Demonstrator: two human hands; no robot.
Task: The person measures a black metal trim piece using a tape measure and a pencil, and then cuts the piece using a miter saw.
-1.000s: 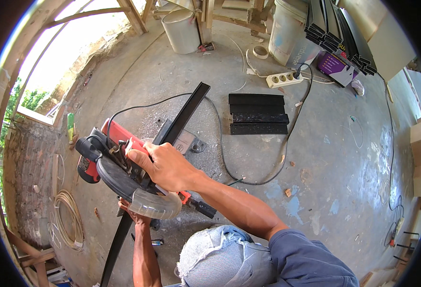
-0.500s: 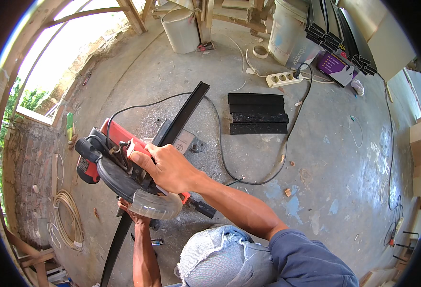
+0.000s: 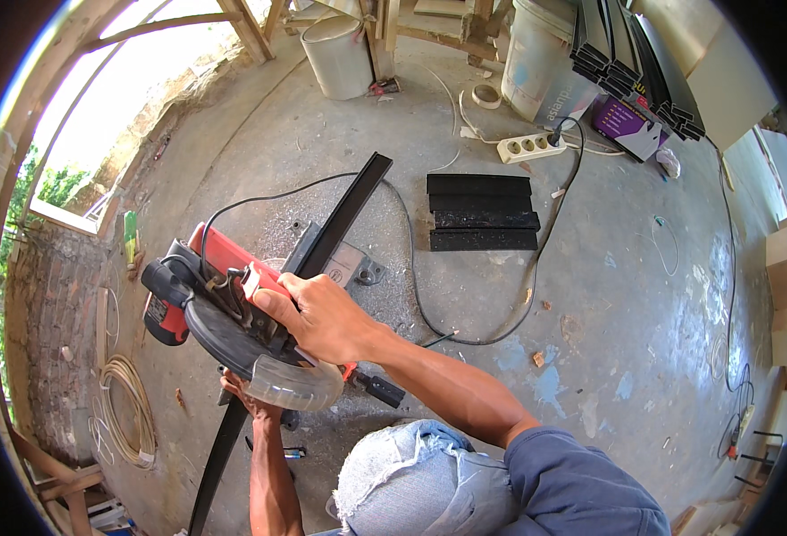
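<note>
My right hand (image 3: 326, 314) is wrapped round the red handle of a miter saw (image 3: 224, 313), its thumb lying along the handle's top. The saw's clear plastic blade guard (image 3: 293, 384) hangs over my left hand (image 3: 258, 400), which grips a long black strip (image 3: 344, 214) beside the saw base. Part of the left fingers is hidden by the guard. The strip runs slantwise across the grey saw base (image 3: 347, 263), its far end sticking out beyond and its near end reaching the lower left. The blade itself is hidden from above.
Several short black pieces (image 3: 483, 213) lie together on the dusty concrete floor. A dark cord (image 3: 416, 295) loops from the saw to a white power strip (image 3: 531, 147). Buckets (image 3: 338, 61) and stacked long black strips stand at the back; a coiled cable (image 3: 127, 406) lies left.
The saw head and my right hand have shifted very slightly right and toward me. My left hand and the black strip have stayed in place.
</note>
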